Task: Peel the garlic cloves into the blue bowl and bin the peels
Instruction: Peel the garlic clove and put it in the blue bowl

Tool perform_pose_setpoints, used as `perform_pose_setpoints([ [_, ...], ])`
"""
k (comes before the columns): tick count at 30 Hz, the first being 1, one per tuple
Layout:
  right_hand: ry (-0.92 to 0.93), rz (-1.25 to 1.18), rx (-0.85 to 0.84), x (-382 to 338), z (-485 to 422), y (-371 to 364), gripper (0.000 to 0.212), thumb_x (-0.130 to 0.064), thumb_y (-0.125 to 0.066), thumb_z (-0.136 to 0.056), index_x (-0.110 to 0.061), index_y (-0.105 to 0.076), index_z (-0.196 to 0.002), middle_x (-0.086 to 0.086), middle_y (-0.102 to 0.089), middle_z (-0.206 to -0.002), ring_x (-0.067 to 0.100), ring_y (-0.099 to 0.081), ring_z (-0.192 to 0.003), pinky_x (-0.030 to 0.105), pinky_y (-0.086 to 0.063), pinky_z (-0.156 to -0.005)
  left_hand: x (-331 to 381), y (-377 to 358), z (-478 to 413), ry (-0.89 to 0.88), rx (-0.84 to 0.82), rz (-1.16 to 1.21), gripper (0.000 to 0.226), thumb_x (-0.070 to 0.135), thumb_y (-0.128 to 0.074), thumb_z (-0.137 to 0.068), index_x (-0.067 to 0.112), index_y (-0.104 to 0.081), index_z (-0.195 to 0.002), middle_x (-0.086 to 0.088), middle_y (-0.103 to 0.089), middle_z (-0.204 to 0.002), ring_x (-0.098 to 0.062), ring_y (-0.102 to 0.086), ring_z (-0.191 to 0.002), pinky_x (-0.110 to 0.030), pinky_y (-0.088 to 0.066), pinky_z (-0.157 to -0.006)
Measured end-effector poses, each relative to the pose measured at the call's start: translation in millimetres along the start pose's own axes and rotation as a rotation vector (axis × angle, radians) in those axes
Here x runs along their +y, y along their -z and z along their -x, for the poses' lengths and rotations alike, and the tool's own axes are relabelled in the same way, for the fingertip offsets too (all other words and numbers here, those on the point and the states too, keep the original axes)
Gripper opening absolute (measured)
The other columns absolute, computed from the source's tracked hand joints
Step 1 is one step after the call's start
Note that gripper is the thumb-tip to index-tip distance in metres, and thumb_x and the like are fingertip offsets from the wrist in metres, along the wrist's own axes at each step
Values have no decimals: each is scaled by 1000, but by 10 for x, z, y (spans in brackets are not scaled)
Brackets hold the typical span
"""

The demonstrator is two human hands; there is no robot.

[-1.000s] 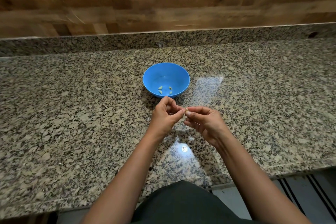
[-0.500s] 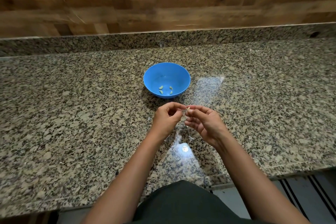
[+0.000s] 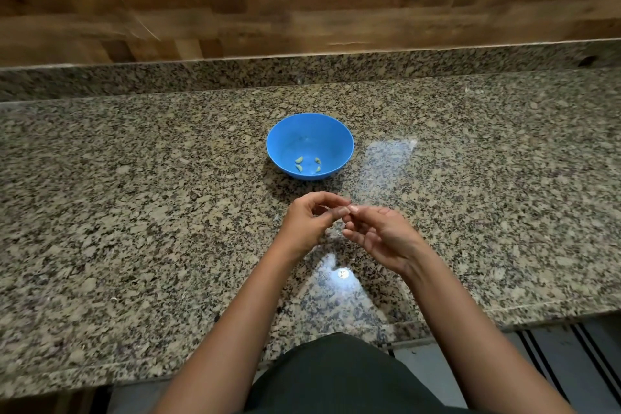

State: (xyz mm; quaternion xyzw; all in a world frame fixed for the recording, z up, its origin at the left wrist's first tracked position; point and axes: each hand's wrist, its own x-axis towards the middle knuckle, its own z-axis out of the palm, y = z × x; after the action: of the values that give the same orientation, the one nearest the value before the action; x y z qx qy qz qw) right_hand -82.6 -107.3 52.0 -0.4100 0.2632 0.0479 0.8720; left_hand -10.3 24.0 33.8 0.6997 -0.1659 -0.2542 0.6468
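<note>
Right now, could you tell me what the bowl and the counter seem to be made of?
The bowl looks like plastic: uniform blue, thin rim, smooth soft sheen. The counter looks like polished granite: speckled grain, mirror-like glare; possibly an imitation.

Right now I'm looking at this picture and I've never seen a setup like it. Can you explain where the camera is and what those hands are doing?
There is no machine here, just a person's two bare hands. The one camera sits on the person's head and looks forward and down, so the arms reach in from the bottom. A blue bowl stands on a speckled stone counter with four peeled cloves inside. In front of the bowl, the left hand and the right hand meet fingertip to fingertip. They pinch something tiny, probably a garlic clove, though the fingers hide it.
</note>
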Motion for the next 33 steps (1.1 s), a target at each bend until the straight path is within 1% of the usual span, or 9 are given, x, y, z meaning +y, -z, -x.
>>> perform_pose_setpoints([
  [4, 25, 53, -21, 24, -9, 26, 11, 2, -56, -86, 7, -65, -90, 10, -64, -74, 14, -59, -64, 21, -55, -59, -23, -25, -33, 15, 45, 15, 7, 5, -65, -84, 11, -68, -87, -3, -69, -86, -12, -62, -80, -24, -53, -74],
  [9, 111, 92, 88, 41, -92, 17, 10, 6, -55, -85, 8, -63, -90, 11, -62, -71, 13, -57, -56, 20, -53, -52, -72, -22, -90, 59, 127, 5, 14, 1, -58, -89, 11, -68, -88, -9, -67, -85, -15, -60, -76, -32, -54, -76],
  [12, 81, 59, 80, -30, -140, 38, 12, 4, -52, -88, 9, -62, -92, 11, -60, -72, 13, -55, -56, 20, -53, -51, -96, -4, -59, 47, 162, 5, 16, 4, -59, -89, 18, -68, -88, -4, -67, -82, -11, -61, -72, -28, -53, -70],
  [19, 88, 54, 108, -14, -261, 106, 14, 3, -52, -89, 11, -60, -98, 11, -60, -71, 13, -53, -56, 19, -51, -49, -82, -40, -40, -40, 166, -166, 14, 9, -63, -87, 19, -70, -95, 2, -70, -91, -7, -64, -81, -26, -55, -78],
  [23, 234, 604, 343, 20, -457, 213, 13, -8, -63, -86, 2, -66, -95, 14, -68, -82, 21, -62, -66, 28, -54, -62, -177, -6, 3, -92, 210, -457, 19, 12, -60, -90, 12, -68, -107, 0, -64, -104, -10, -61, -92, -21, -52, -82],
  [25, 305, 789, 414, 9, -552, 222, 18, -11, -62, -88, -2, -67, -102, 11, -70, -92, 19, -65, -74, 28, -55, -68, -227, 21, 43, -110, 207, -549, 20, 14, -58, -92, 11, -65, -110, 0, -61, -107, -10, -58, -93, -17, -49, -82],
  [30, 412, 1155, 343, 147, -399, 208, 39, -27, -58, -90, -7, -56, -124, 8, -61, -119, 16, -59, -101, 31, -51, -89, -363, 123, 216, -215, 178, -712, 28, 15, -53, -94, 9, -57, -121, -4, -58, -122, -4, -49, -108, -1, -33, -90],
  [32, 460, 1293, 292, 312, -188, 234, 52, -40, -55, -89, -14, -47, -133, 3, -49, -133, 16, -48, -121, 37, -41, -103, -446, 163, 316, -212, 228, -712, 33, 18, -50, -95, 11, -53, -127, -3, -53, -129, -8, -45, -120, -14, -33, -98],
  [33, 464, 1348, 242, 408, -106, 257, 62, -48, -51, -88, -17, -37, -140, -2, -37, -142, 12, -36, -131, 34, -31, -110, -490, 180, 367, -203, 264, -697, 35, 21, -49, -96, 13, -50, -130, -1, -51, -131, -9, -44, -122, -20, -35, -98],
])
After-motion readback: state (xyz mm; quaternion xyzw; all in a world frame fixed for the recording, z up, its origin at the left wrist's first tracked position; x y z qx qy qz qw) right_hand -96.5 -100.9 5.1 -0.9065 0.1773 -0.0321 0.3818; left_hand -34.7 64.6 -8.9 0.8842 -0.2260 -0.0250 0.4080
